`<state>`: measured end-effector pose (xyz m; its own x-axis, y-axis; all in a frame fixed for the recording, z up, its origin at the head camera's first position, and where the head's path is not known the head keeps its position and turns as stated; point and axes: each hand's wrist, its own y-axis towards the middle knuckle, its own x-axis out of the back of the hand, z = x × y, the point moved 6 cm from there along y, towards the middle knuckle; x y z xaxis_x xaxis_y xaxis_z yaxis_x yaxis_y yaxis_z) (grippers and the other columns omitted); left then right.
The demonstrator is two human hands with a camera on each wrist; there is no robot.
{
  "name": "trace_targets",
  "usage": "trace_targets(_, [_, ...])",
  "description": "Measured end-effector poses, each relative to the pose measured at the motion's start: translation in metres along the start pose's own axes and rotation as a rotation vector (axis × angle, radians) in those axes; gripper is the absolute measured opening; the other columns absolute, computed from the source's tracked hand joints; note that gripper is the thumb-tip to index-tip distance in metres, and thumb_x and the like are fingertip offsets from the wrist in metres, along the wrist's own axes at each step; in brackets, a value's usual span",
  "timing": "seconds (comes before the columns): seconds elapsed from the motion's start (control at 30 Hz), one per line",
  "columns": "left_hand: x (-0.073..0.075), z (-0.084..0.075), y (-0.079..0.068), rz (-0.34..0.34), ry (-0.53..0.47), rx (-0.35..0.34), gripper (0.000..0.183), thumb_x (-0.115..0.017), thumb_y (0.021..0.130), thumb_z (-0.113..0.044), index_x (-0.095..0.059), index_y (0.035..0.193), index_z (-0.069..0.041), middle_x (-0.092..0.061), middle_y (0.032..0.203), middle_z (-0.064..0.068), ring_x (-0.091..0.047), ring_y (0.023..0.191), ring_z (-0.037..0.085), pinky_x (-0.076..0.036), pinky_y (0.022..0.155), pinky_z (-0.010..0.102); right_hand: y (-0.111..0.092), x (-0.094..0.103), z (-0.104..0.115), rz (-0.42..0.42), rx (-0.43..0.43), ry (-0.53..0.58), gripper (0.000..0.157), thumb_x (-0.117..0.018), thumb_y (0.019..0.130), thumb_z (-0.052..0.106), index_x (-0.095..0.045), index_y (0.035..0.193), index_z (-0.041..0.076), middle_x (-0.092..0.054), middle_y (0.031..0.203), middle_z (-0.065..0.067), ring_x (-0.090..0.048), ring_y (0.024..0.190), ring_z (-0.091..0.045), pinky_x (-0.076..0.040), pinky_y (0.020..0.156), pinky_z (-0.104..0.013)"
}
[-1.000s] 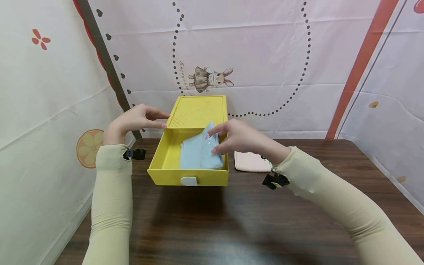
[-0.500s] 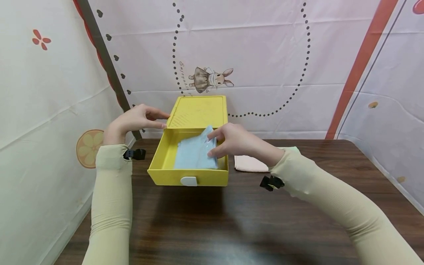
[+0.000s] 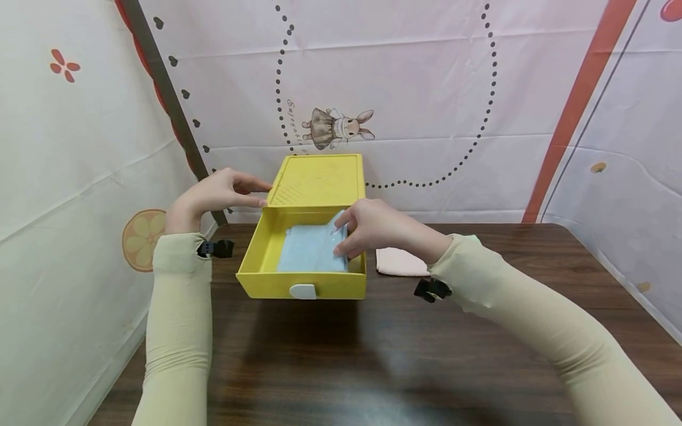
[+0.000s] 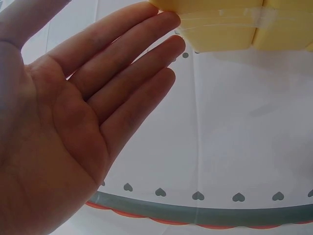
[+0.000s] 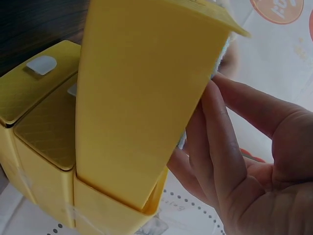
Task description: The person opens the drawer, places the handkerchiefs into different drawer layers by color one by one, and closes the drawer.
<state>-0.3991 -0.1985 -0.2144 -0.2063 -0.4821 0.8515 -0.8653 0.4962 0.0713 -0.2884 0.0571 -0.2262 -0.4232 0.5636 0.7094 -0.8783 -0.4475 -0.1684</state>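
A yellow drawer (image 3: 303,285) with a white tab handle (image 3: 303,291) is pulled out of the top of a yellow drawer unit (image 3: 318,179). Inside it lies a folded light blue cloth (image 3: 306,248). My right hand (image 3: 380,228) reaches over the drawer's right side and pinches the cloth's right edge between thumb and fingers. In the right wrist view, the drawer wall hides most of the cloth. My left hand (image 3: 221,192) touches the unit's upper left edge; in the left wrist view its fingers (image 4: 132,68) are straight, tips against the yellow plastic.
A folded pale pink cloth (image 3: 401,262) lies on the dark wooden table (image 3: 298,367), partly behind my right wrist. Lower drawers (image 5: 41,83) of the unit show in the right wrist view. A printed fabric backdrop (image 3: 426,89) stands behind the table.
My right hand has moved slightly left and down, and the light blue cloth has shifted left and settled flatter in the drawer. My left hand has stayed in place.
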Motion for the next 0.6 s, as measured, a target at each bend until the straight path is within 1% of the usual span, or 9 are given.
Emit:
trace_targets(0.1, [0.000, 0.001, 0.000, 0.000, -0.003, 0.001, 0.050, -0.073, 0.080, -0.045, -0.065, 0.124, -0.022, -0.062, 0.127, 0.005, -0.058, 0.112, 0.019, -0.049, 0.091, 0.047, 0.001, -0.001, 0.000, 0.005, 0.005, -0.003, 0.056, -0.079, 0.078, 0.014, -0.058, 0.128, 0.001, -0.070, 0.103, -0.010, -0.071, 0.073, -0.012, -0.056, 0.074, -0.031])
trace_targets(0.3, [-0.001, 0.003, 0.001, -0.001, -0.002, 0.003, 0.049, -0.073, 0.080, -0.045, -0.065, 0.123, -0.023, -0.063, 0.125, 0.003, -0.059, 0.111, 0.019, -0.049, 0.090, 0.047, 0.006, -0.002, 0.001, 0.000, 0.023, 0.001, 0.054, -0.078, 0.078, 0.012, -0.058, 0.126, 0.000, -0.071, 0.096, -0.011, -0.072, 0.073, -0.014, -0.057, 0.073, -0.031])
trace_targets(0.6, [0.000, 0.004, 0.002, -0.002, -0.008, -0.003, 0.048, -0.073, 0.080, -0.045, -0.065, 0.123, -0.023, -0.063, 0.125, 0.003, -0.059, 0.111, 0.018, -0.049, 0.090, 0.046, 0.014, -0.003, -0.001, 0.001, 0.013, -0.017, 0.059, -0.078, 0.078, 0.011, -0.054, 0.130, -0.001, -0.071, 0.090, -0.011, -0.072, 0.072, -0.014, -0.057, 0.069, -0.028])
